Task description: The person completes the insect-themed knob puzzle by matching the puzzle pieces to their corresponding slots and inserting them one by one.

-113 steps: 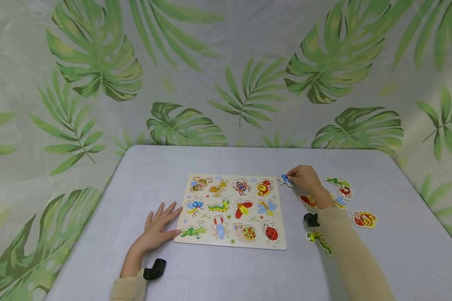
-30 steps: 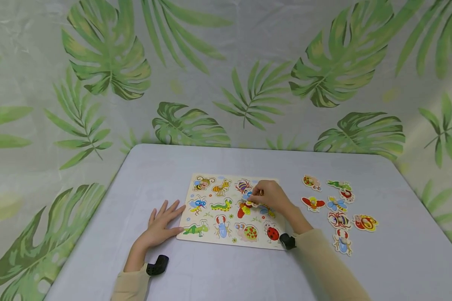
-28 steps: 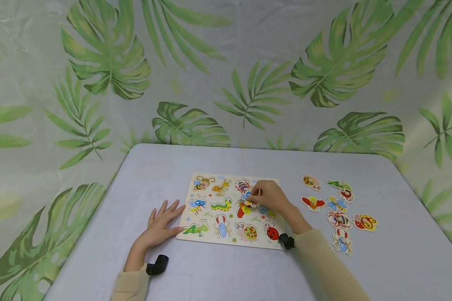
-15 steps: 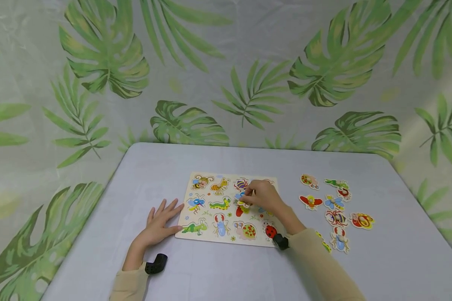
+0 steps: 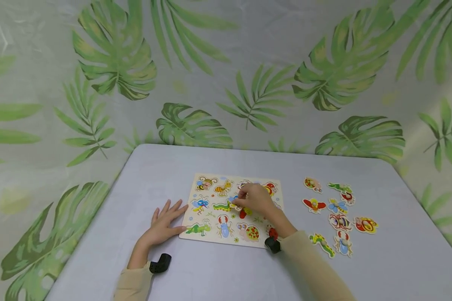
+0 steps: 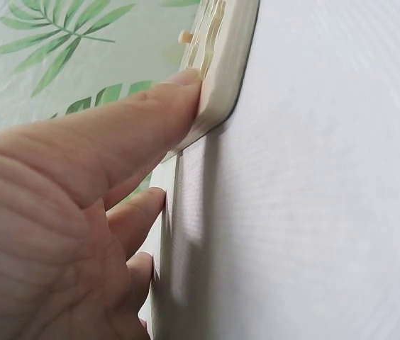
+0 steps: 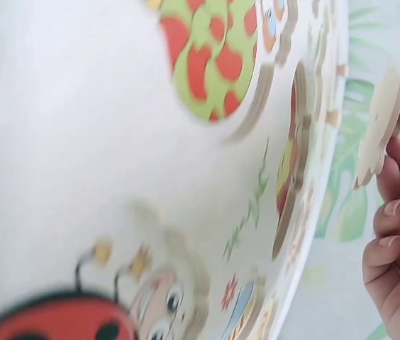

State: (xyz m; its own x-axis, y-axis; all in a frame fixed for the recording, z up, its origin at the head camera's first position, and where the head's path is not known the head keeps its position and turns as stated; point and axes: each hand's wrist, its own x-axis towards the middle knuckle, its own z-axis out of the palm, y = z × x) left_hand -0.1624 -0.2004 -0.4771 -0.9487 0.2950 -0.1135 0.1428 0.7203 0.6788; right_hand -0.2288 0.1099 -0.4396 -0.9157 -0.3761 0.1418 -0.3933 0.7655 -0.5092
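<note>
A wooden insect puzzle board (image 5: 213, 237) lies on the table, several of its printed pictures partly hidden under my right hand. My right hand (image 5: 258, 200) pinches a small blue insect puzzle piece (image 5: 233, 201) over the board, by the green caterpillar picture (image 5: 221, 207). In the right wrist view the piece (image 7: 381, 131) shows its pale wooden back and edge, raised clear of the board. My left hand (image 5: 163, 225) rests at the board's left edge with fingers spread; its thumb (image 6: 136, 127) touches the near left corner and its fingertips meet the side.
Loose puzzle pieces lie right of the board: a snail (image 5: 313, 184), a red-winged insect (image 5: 314, 205), a spider (image 5: 340, 222), a caterpillar (image 5: 322, 244), a stag beetle (image 5: 343, 243), a butterfly (image 5: 365, 225) and others. A leaf-patterned cloth (image 5: 196, 125) hangs behind the table.
My right hand has carried the blue insect piece from the table right of the board to above it, then further left toward the caterpillar picture. My left hand stays at the board's edge.
</note>
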